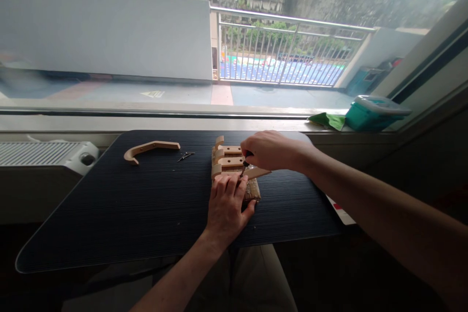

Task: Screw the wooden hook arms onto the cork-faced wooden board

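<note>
My right hand point(266, 150) is closed round the dark handle of a screwdriver point(246, 163), its shaft angled down to a curved wooden hook point(258, 173). My left hand point(227, 200) presses that same hook against a rough wooden block point(253, 189), fingers bent over it and thumb at the block's near edge. Two more wooden hooks point(234, 161) with dark holes lie across the block, side by side. The screwdriver's tip is hidden by my left fingers.
On the left of the dark table point(109, 204) lies a loose wooden hook point(151, 146), with several screws point(186, 155) beside it. A teal container point(376, 113) and a green cloth point(329, 120) sit on the windowsill. A white radiator point(47, 156) stands left of the table.
</note>
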A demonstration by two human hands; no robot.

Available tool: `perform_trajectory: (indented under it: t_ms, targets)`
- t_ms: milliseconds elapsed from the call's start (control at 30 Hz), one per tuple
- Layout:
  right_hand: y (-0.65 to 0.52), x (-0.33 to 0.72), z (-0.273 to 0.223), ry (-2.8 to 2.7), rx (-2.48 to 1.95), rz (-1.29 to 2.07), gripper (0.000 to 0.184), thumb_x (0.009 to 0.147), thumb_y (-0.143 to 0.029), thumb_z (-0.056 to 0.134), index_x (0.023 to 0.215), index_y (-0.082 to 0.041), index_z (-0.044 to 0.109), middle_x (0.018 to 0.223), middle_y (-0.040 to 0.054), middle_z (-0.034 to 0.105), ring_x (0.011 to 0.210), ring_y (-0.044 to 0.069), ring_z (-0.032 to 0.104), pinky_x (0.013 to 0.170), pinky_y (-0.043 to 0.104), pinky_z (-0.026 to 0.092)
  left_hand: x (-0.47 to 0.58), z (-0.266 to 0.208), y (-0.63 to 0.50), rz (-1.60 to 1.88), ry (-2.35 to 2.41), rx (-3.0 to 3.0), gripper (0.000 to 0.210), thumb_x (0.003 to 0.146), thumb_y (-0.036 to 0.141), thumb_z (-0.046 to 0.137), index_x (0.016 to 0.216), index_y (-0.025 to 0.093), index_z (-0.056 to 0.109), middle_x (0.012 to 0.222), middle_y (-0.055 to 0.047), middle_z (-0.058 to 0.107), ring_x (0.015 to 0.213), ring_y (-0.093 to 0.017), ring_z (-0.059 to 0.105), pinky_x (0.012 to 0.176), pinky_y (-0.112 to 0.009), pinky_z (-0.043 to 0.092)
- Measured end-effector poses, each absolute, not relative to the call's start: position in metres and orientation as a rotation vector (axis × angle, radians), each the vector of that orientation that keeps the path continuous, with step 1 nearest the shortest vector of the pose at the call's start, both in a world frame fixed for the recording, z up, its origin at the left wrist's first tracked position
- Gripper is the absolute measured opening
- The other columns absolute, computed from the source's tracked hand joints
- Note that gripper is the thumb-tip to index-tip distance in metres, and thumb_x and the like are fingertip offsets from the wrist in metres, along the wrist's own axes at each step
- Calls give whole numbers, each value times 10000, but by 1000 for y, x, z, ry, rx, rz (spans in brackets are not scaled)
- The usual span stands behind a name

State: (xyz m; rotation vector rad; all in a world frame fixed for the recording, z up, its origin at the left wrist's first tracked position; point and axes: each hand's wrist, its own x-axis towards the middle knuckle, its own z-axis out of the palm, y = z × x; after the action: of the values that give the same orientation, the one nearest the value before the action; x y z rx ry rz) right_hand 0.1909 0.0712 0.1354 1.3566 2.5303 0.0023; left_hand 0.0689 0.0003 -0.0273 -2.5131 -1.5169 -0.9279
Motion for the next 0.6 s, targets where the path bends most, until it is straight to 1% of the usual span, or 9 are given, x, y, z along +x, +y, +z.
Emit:
perform_trajectory:
  t_ms: [167, 233, 367, 467, 600]
  targets:
    - [71, 188, 133, 2491, 1435, 52, 328, 825, -353, 407, 877, -162, 668, 852, 113, 683, 785, 212, 617, 596, 273, 391, 69, -28, 0, -922, -1518, -2507, 514, 792, 397, 543, 1256, 183, 488, 1261, -97, 502, 1147, -275, 414, 1032, -454, 290]
    - [69, 187, 136, 2463, 1402, 62, 317, 811, -356, 428, 902, -164, 663, 881, 117, 681, 811, 221, 616, 615, 284, 399, 69, -28, -1, -918, -1517, -2508, 513, 793, 399, 540, 1255, 181, 489, 1260, -97, 503, 1149, -276, 411, 1034, -457, 286]
    - [61, 185, 146, 2473, 1283, 46, 263, 758, -258, 493, 962, -196, 646, 887, 88, 679, 814, 217, 614, 613, 281, 388, 69, -27, -1, -903, -1523, -2521, 512, 802, 403, 526, 1260, 177, 484, 1273, -94, 493, 1158, -275, 401, 1039, -453, 280]
    - [58, 185, 148, 2484, 1194, 26, 231, 750, -185, 497, 915, -187, 658, 874, 84, 679, 789, 195, 613, 589, 259, 366, 68, -27, -1, -904, -1519, -2519, 519, 798, 405, 533, 1263, 182, 481, 1274, -92, 493, 1156, -273, 404, 1037, -448, 284]
    - [62, 188, 140, 2483, 1160, 41, 209, 745, -176, 509, 884, -162, 664, 848, 92, 683, 777, 193, 615, 586, 255, 359, 69, -27, 0, -925, -1509, -2495, 522, 784, 393, 556, 1258, 186, 485, 1254, -96, 507, 1146, -272, 415, 1031, -451, 291]
